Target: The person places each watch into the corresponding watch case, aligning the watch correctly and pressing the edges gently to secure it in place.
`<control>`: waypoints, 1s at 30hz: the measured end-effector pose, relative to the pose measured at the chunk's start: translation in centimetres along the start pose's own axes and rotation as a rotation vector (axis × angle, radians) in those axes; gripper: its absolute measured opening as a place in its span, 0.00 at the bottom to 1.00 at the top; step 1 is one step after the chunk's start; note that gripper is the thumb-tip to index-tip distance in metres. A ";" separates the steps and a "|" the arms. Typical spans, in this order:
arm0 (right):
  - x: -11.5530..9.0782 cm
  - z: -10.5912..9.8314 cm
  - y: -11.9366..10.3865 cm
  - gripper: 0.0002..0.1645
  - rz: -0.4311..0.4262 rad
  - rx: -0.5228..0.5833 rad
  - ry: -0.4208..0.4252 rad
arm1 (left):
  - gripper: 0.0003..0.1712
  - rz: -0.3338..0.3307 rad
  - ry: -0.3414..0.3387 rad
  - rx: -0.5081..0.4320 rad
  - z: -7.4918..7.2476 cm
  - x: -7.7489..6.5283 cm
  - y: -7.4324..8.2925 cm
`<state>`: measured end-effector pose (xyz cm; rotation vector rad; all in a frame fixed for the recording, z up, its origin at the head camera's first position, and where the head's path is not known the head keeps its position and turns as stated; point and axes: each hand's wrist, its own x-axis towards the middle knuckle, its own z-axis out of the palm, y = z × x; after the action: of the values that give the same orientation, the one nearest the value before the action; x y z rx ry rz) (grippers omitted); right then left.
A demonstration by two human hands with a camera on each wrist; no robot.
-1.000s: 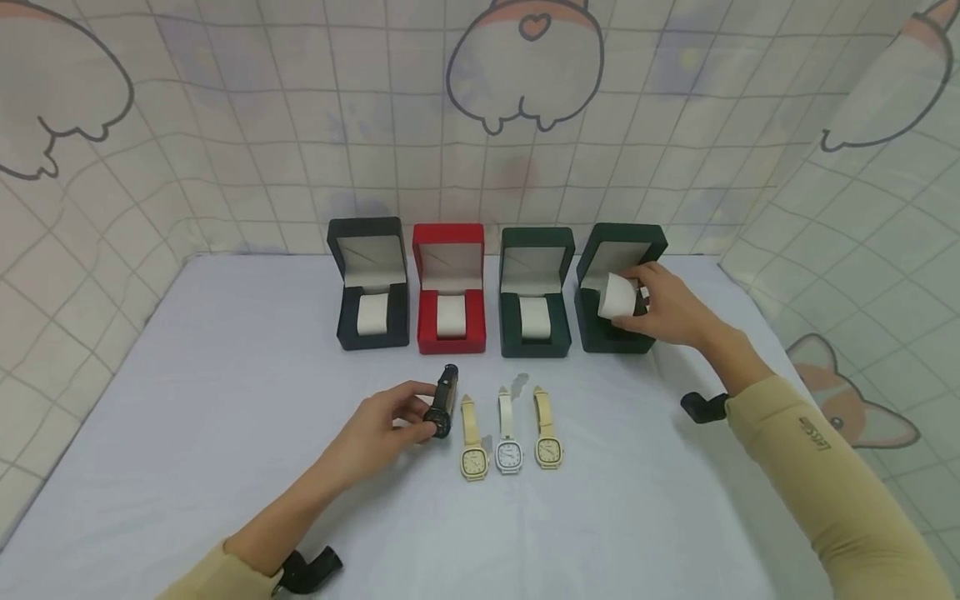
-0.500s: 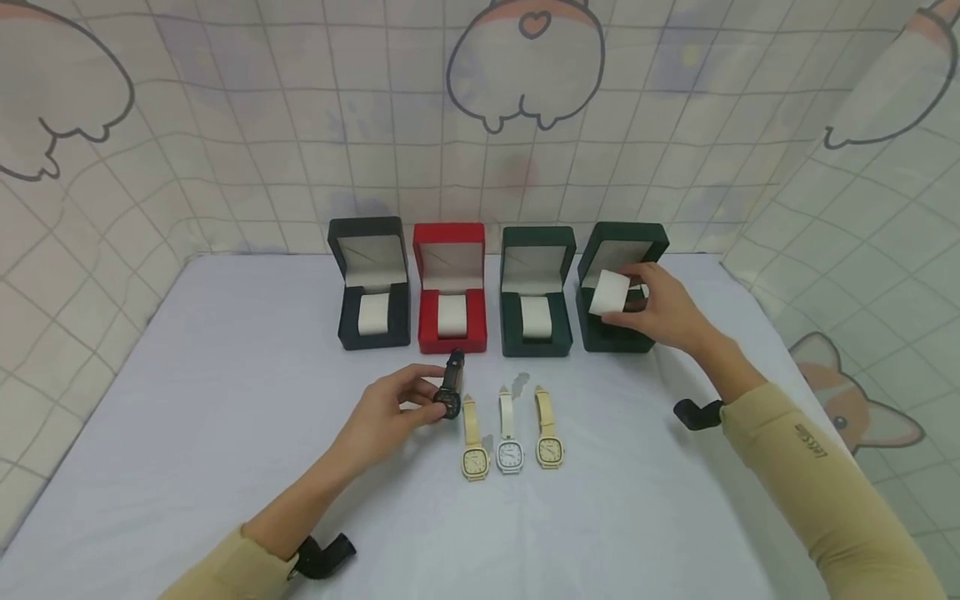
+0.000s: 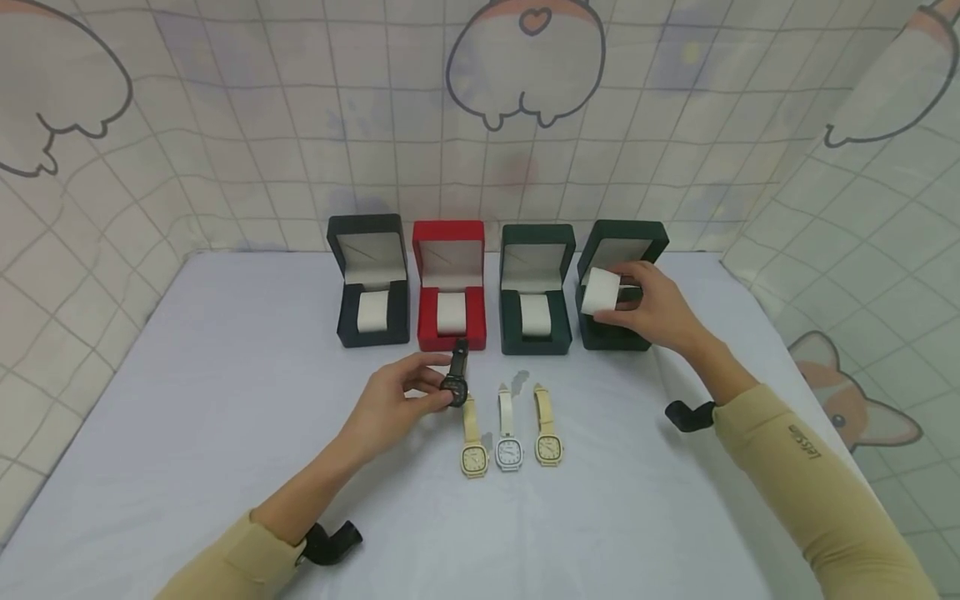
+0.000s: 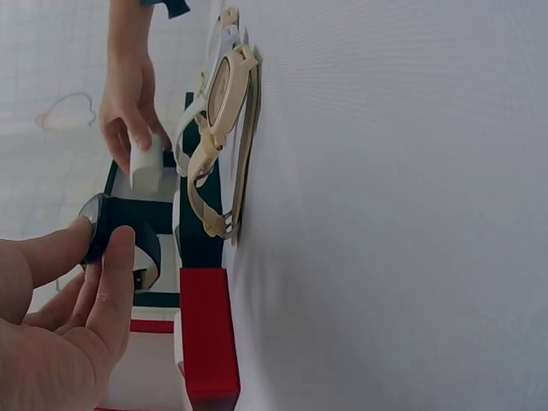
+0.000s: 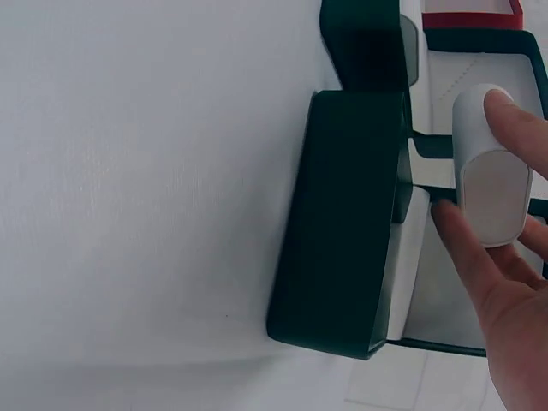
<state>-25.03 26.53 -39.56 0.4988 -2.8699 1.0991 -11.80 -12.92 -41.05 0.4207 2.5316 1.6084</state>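
Observation:
My left hand (image 3: 396,402) pinches a black wristwatch (image 3: 455,385) by its dial between thumb and fingers, strap pointing away, just in front of the red watch box (image 3: 452,343). In the left wrist view the watch (image 4: 98,224) is off the table, its strap curved. With thumb and fingers, my right hand (image 3: 654,307) grips a white watch cushion (image 3: 601,292) above the rightmost dark green box (image 3: 617,335), whose lid stands up. The right wrist view shows the cushion (image 5: 495,184) end-on, clear of that box (image 5: 347,223).
A navy box (image 3: 372,337) and another green box (image 3: 536,346) stand with lids up and white cushions inside. On the white table lie a cream-yellow watch (image 3: 473,458), a white watch (image 3: 509,452) and a second yellow watch (image 3: 549,448). A tiled-pattern cloth (image 3: 517,183) rises behind.
My left hand has carried the black watch away from me and slightly right, toward the red box. The right hand has shifted the white cushion a little to the left.

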 end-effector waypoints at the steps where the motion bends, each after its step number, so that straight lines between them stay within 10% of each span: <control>1: 0.0 0.0 0.0 0.45 -0.001 0.003 0.002 | 0.28 0.000 0.001 -0.002 0.0 0.1 0.0; 30: -0.6 2.5 -1.9 0.49 -0.044 0.161 -0.042 | 0.29 -0.003 0.003 -0.044 0.5 1.3 0.7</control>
<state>-23.67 23.74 -40.33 0.5957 -2.8044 1.3349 -12.78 -11.79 -40.58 0.4096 2.4930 1.6615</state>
